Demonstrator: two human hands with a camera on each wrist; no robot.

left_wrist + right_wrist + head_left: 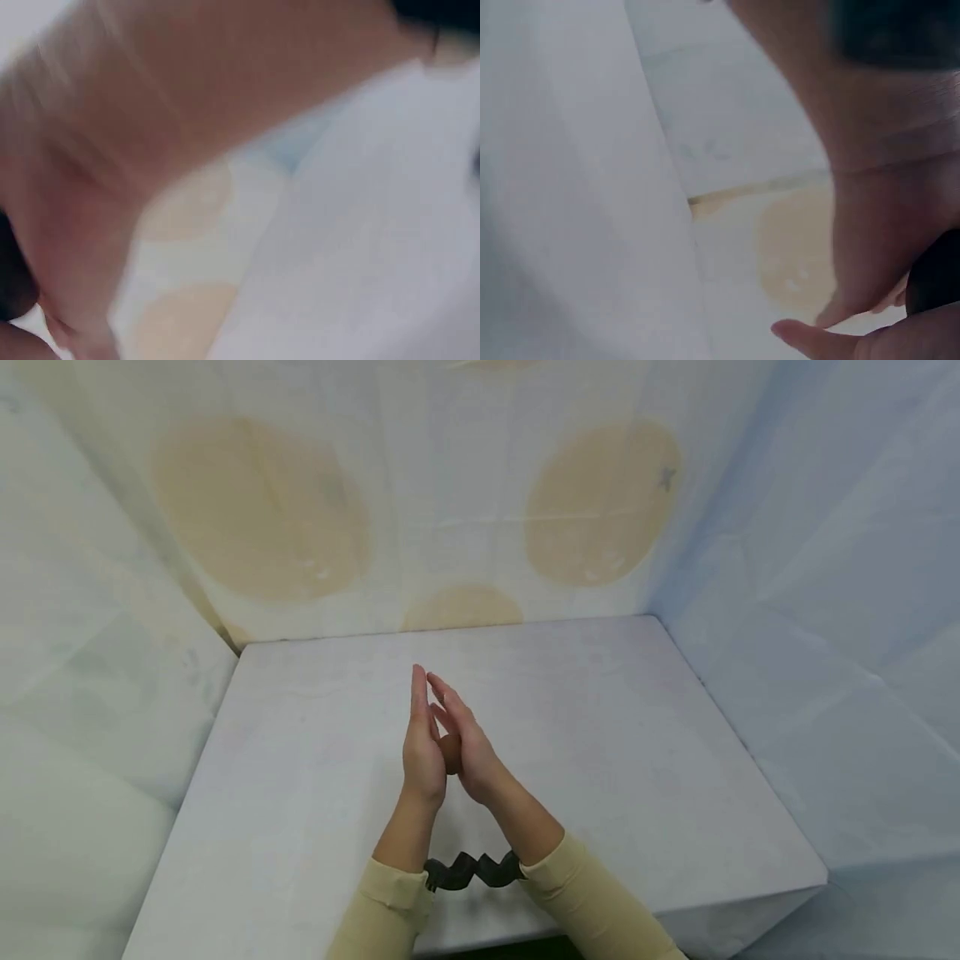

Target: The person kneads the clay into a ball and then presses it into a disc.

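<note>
In the head view my two hands are raised over the middle of the white table [615,735], palms facing each other and fingers straight, pointing away from me. My left hand [420,745] and right hand [474,752] press a small brown rounded thing [450,753] between the palms; only a sliver of it shows. The fingertips touch above it. A blurred left hand [150,112] fills the left wrist view. Equally blurred, the right hand [889,217] covers the right side of the right wrist view.
A black coiled cable [472,870] runs between my two wrists, over the cream sleeves [592,902]. White cloth walls with tan oval patches [258,510] enclose the table on the left, back and right. The table's front edge lies near my forearms.
</note>
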